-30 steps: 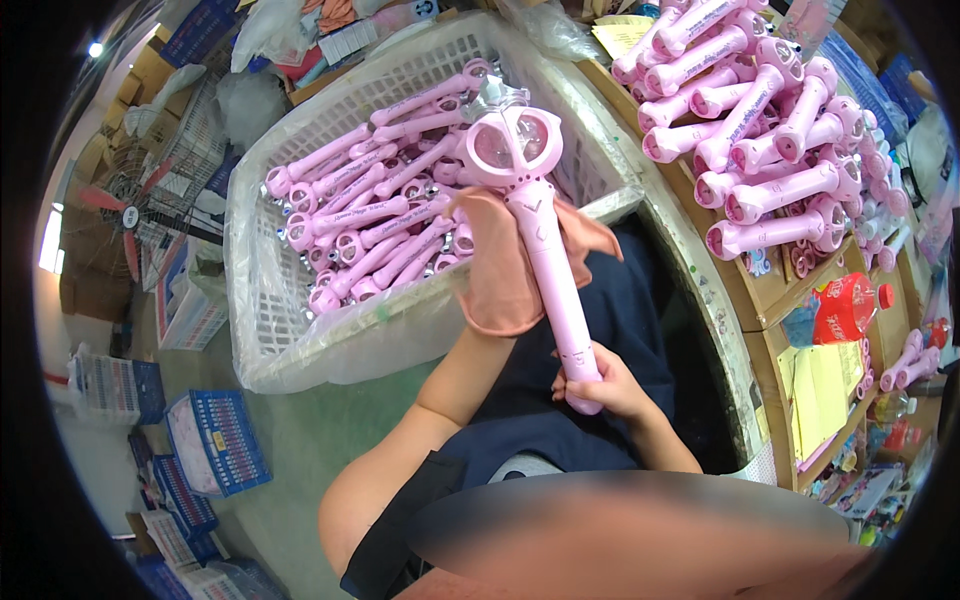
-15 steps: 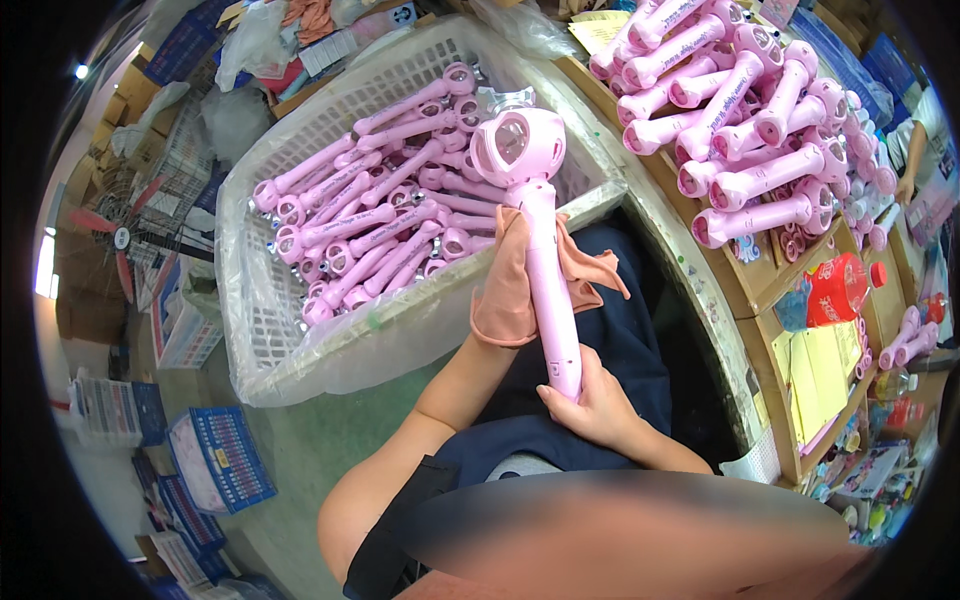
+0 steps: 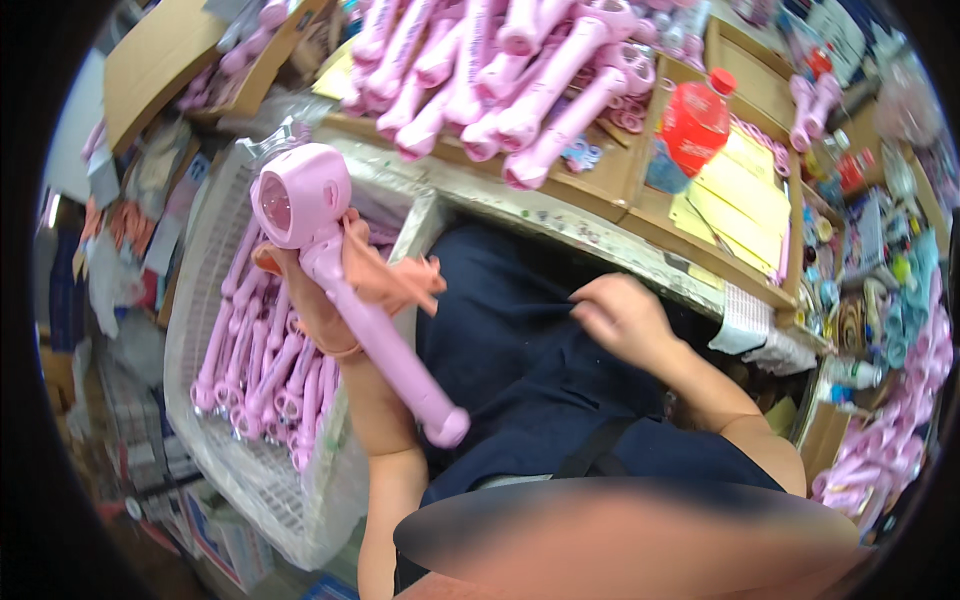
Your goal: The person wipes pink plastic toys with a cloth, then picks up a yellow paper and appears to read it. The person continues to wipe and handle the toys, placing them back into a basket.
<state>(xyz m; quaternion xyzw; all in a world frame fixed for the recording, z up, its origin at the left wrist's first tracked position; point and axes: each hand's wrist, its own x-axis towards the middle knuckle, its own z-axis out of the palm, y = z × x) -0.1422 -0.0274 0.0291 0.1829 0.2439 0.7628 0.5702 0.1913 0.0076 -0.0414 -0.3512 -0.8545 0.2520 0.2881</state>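
Observation:
My left hand (image 3: 318, 305) is closed round a pink toy wand (image 3: 385, 345), with an orange cloth (image 3: 392, 275) between palm and handle. The wand tilts, its round windowed head up and left with a silvery crown-shaped tip, its handle end down toward my lap. Apart from the wand, my right hand (image 3: 625, 318) hovers over my dark apron, fingers loosely bent and holding nothing I can see; it is slightly blurred. Under my left hand, a white plastic crate (image 3: 205, 265) lined with clear film holds several similar pink wands (image 3: 265, 370).
Ahead is a worn bench edge (image 3: 560, 222) with cardboard trays. A heap of pink wand bodies (image 3: 560, 90) lies on it, beside a red-labelled bottle (image 3: 692, 130) and yellow sheets (image 3: 735, 200). More pink parts (image 3: 890, 440) are piled at the far right.
My right hand has let go of the wand's handle end and moved right. My left hand still holds the wand, now tilted more to the left. The view has turned right toward the bench.

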